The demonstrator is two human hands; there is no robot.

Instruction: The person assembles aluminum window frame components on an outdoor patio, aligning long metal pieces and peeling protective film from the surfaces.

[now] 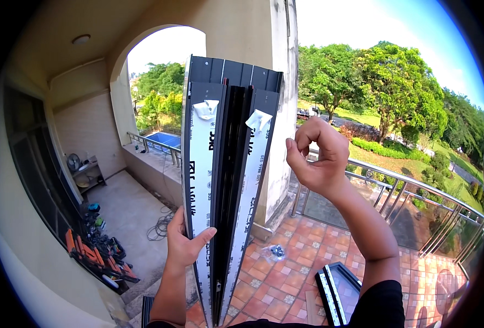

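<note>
A long dark grey metal frame profile [232, 164] stands in front of me, its lower end running down toward my body. White printed protective film [201, 158] covers its two front faces, with a black channel between them. Near the top, a film corner on each face is peeled up and crumpled. My left hand [186, 240] is closed around the profile's left side, thumb across the front film. To the right of the profile's upper part, my right hand [321, 153] is raised, apart from it. Its fingers are curled in, and I see nothing in them.
Orange and black tools [94, 257] lie along the left wall. A coiled cable [159, 227] rests on the grey floor. Below right are a plastic bag with small parts [277, 251] and a glazed dark frame [340, 290] on tiles. A metal railing [395, 177] borders the right side.
</note>
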